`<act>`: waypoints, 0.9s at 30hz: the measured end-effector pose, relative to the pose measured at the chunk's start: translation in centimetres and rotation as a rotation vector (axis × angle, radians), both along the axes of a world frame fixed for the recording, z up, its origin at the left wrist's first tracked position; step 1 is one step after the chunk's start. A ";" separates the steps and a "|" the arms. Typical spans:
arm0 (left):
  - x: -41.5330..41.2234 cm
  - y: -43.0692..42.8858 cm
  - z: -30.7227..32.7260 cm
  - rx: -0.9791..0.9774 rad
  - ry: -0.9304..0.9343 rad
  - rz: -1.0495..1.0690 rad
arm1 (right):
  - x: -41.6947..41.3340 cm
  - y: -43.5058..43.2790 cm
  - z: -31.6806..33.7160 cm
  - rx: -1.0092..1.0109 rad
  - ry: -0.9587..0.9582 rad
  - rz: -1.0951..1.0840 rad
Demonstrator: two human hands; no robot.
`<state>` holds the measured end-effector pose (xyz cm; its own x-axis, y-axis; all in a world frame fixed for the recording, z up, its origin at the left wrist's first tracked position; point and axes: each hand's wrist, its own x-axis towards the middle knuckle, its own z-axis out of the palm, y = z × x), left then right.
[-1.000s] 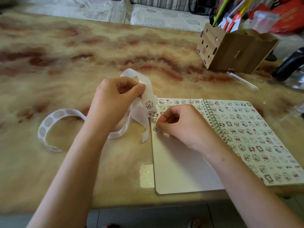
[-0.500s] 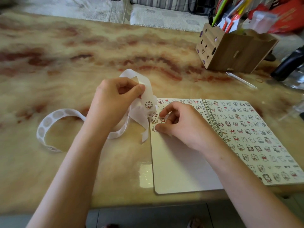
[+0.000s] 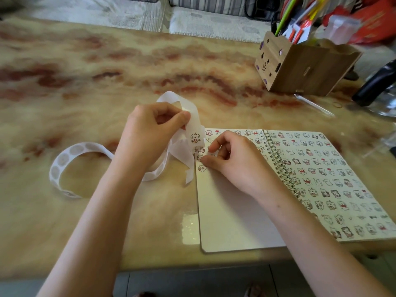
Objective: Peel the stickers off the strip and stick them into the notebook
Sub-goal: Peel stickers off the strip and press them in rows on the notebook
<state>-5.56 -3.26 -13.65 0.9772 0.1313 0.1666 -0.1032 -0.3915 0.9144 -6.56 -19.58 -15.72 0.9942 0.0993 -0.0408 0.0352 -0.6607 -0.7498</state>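
The right hand (image 3: 234, 161) is uncurling its fingers on the notebook (image 3: 231, 213); whether they are holding anything, I cannot tell. The left hand (image 3: 150, 133) is still pinching the strip (image 3: 194, 123).

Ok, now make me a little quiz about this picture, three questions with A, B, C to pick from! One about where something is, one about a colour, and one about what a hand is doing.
1. Where does the wooden pen box stand on the table?
A) at the far right, beyond the notebook
B) on top of the notebook
C) at the left edge

2. What colour is the sticker strip?
A) blue
B) black
C) white

3. What is the left hand doing?
A) lying flat on the table
B) holding part of the sticker strip up
C) holding a pen

Answers:
1 A: the box stands at the back right, past the open notebook.
2 C: the curling strip is white.
3 B: its thumb and fingers pinch the strip, lifted off the table.
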 end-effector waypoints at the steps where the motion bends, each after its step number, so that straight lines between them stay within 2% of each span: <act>1: 0.0 0.0 0.0 0.003 -0.002 0.001 | 0.0 -0.1 0.0 0.000 -0.001 0.000; 6: -0.1 0.0 0.0 0.005 -0.012 -0.008 | 0.0 -0.3 0.3 0.080 0.059 0.023; 12: -0.1 -0.3 0.0 -0.026 -0.014 -0.028 | 0.0 -0.5 0.1 0.024 0.050 0.044; 14: -0.1 -0.3 0.0 -0.025 -0.019 -0.030 | 0.0 -0.4 0.2 0.121 0.030 0.037; 16: -0.1 -0.3 0.0 -0.033 -0.024 -0.033 | -0.1 -0.4 0.6 0.253 -0.047 0.017; 20: -0.1 -0.3 0.0 -0.037 -0.032 -0.034 | -0.4 -0.3 1.7 0.322 -0.290 0.044; 27: 0.0 -0.5 0.0 -0.034 -0.038 -0.032 | -0.4 0.6 1.3 0.325 -0.360 0.073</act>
<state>-5.60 -3.71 -13.64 0.9741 0.1064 0.1993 -0.1497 -0.3566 0.9222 -6.92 -18.97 -14.39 0.9295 0.1200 0.3488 0.3676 -0.3804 -0.8487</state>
